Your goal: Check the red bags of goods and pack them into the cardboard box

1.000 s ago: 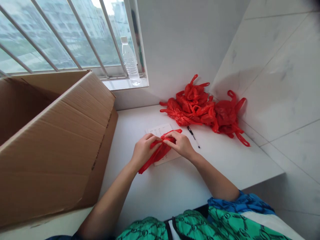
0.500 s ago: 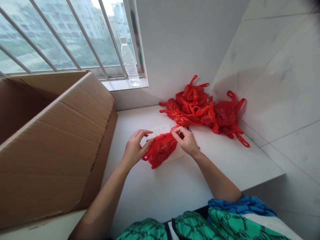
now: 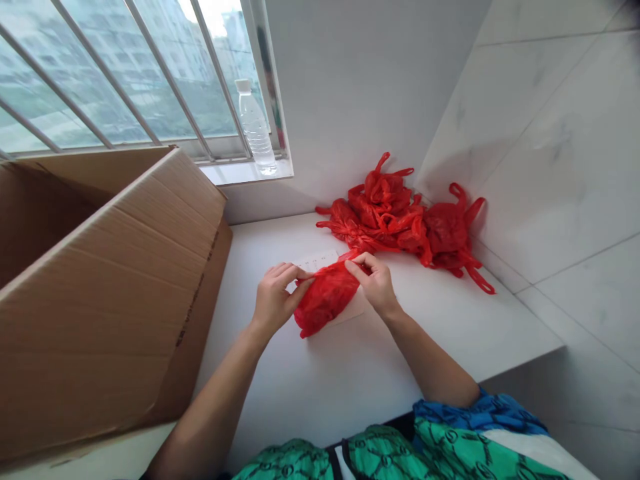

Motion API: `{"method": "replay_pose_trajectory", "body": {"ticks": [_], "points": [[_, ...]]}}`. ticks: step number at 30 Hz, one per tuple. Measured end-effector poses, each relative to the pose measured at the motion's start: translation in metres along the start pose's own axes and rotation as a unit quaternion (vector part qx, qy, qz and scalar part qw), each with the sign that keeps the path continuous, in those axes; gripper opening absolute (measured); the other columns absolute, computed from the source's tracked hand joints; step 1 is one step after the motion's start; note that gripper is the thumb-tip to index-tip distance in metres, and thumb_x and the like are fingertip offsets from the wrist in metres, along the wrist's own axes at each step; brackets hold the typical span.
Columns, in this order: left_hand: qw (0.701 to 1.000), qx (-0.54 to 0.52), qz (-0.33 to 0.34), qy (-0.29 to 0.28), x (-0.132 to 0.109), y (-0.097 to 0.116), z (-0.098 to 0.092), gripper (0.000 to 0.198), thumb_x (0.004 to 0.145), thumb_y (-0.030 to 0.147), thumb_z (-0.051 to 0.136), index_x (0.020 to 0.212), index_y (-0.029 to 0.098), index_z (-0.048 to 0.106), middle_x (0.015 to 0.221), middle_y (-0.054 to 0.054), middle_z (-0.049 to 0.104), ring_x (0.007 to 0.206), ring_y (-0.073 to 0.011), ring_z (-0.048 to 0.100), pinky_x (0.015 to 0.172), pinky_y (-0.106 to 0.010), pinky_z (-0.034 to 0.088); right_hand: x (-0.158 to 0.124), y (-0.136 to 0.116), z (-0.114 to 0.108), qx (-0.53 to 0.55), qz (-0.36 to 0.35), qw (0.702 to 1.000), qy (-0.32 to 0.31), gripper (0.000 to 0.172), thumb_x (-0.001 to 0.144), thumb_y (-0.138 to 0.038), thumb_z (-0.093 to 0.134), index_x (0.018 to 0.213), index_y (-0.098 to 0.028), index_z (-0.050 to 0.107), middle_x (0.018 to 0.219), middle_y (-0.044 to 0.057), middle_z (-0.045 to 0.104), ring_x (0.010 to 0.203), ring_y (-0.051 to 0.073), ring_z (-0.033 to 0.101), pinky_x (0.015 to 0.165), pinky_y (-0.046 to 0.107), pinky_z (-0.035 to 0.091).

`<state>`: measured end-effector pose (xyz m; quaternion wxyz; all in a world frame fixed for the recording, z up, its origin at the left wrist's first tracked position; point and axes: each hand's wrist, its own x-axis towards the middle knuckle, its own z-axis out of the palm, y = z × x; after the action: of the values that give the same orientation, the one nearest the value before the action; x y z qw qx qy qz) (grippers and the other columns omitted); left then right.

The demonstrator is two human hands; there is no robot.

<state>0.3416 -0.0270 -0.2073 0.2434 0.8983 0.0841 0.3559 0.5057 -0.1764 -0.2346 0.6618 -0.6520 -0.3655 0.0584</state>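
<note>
A crumpled red plastic bag [image 3: 327, 299] lies on the white tabletop, partly over a sheet of white paper [image 3: 320, 261] with faint marks. With thumb and fingers pinched, my left hand [image 3: 277, 297] holds the bag's upper left edge. My right hand [image 3: 374, 280] pinches the upper right edge of the same bag. Between the two hands the edge is drawn fairly straight. What the bag contains, if anything, cannot be made out.
A heap of red plastic bags [image 3: 395, 217] sits at the back right against the wall. On the left stands a large open cardboard box [image 3: 125, 300]. A clear bottle [image 3: 257, 133] rests on the sill of the barred window.
The fingers of my left hand have closed on the bag's left edge, where they were spread before. My right hand keeps its pinch. The view has shifted slightly.
</note>
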Motion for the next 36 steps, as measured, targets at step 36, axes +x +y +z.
{"method": "replay_pose_trajectory", "body": {"ticks": [36], "points": [[0.96, -0.268, -0.065, -0.044, -0.007, 0.064, -0.069, 0.038, 0.092, 0.049, 0.051, 0.066, 0.021, 0.056, 0.087, -0.009, 0.066, 0.081, -0.0237, 0.064, 0.073, -0.039, 0.056, -0.018, -0.091, -0.028, -0.106, -0.245, 0.953, -0.144, 0.016, 0.098, -0.033, 0.047, 0.106, -0.029, 0.06, 0.097, 0.005, 0.066, 0.09, 0.022, 0.064, 0.08, 0.04, 0.053]]}}
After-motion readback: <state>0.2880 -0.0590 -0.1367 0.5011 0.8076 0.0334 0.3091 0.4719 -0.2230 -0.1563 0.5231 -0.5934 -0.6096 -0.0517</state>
